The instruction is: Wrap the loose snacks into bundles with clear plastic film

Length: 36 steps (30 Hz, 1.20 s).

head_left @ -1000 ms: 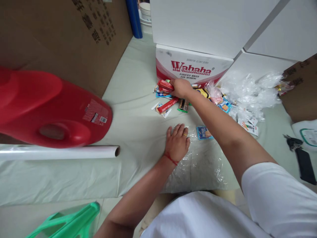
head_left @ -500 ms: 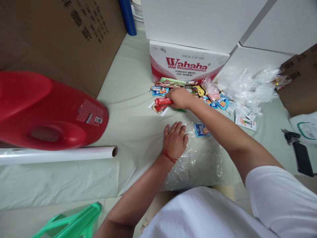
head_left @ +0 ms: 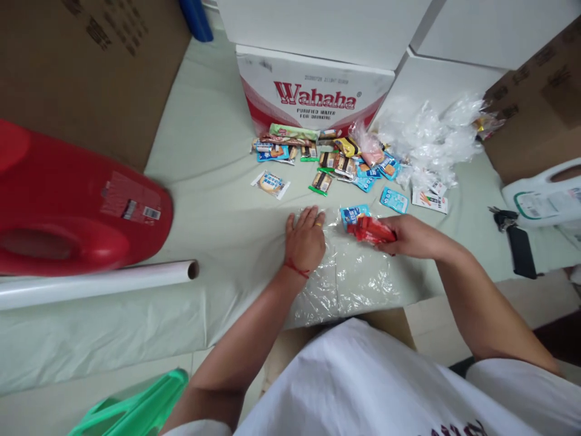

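Observation:
My left hand (head_left: 305, 241) lies flat, fingers spread, on the left part of a clear plastic bag (head_left: 363, 278) on the cloth-covered table. Pinched in my right hand (head_left: 408, 236) is a red snack packet (head_left: 373, 230), held above the bag; it may be more than one. Just beyond it a blue snack packet (head_left: 351, 213) lies on the bag. Farther back is a pile of small wrapped snacks (head_left: 336, 160), with a white-and-blue cracker packet (head_left: 271, 184) apart at its left. A light blue packet (head_left: 394, 200) lies to the right.
A Wahaba-style carton printed "Wahaha" (head_left: 313, 97) stands behind the snacks. Crumpled clear bags (head_left: 431, 142) heap at the right, near keys and a black phone (head_left: 521, 251). A red jug (head_left: 91, 206) and a white roll (head_left: 100, 283) sit at left; a green stool (head_left: 136, 402) is below.
My right hand has taken the red packet from the snack pile and brought it back and right, over the clear bag. My left hand stays flat on the bag. The view has shifted.

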Available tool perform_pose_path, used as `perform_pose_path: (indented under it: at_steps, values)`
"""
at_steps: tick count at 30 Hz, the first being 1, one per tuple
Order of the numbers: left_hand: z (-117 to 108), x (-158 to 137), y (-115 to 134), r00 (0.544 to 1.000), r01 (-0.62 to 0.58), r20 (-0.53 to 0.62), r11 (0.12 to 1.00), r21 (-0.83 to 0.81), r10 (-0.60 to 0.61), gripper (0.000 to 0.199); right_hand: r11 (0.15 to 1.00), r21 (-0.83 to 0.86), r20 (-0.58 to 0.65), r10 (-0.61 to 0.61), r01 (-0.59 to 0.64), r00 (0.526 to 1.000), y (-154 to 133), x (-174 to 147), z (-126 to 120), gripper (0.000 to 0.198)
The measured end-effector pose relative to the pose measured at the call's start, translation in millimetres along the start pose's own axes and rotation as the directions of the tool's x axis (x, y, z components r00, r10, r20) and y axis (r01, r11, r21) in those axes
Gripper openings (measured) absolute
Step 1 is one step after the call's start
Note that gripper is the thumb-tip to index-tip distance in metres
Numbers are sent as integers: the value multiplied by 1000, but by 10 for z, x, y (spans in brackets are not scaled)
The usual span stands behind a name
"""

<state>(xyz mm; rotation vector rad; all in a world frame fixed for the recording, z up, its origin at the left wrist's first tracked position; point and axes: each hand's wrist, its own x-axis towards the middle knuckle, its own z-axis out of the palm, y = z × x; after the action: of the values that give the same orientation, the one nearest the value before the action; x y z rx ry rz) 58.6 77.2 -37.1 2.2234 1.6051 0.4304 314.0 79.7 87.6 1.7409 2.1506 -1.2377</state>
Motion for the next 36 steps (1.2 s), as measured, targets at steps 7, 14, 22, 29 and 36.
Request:
perform_pose_path:
  at_steps: [7, 14, 22, 29, 36]
  values:
    - [-64, 35, 4, 999, 34, 2, 994, -101, -34, 49, 926, -333, 29, -176, 176, 984, -276, -37, 232, 10]
    - [-145, 107, -124, 991, 128, 22, 921, -368, -129, 59, 834, -513, 69, -196, 203, 978, -453, 242, 452, 11]
    - [-43, 93, -142, 995, 89, -21, 955, -282, -99, 59, 864, -409, -94, -362, 295, 927, -140, 204, 530, 39]
    - [-40, 94, -141, 994, 95, -33, 960, -264, -107, 56, 872, -418, -252, -382, 257, 889, -112, 42, 716, 34]
    - [-76, 103, -115, 993, 103, -18, 955, -278, -113, 52, 837, -505, -327, -411, 210, 851, -3, -4, 1197, 45]
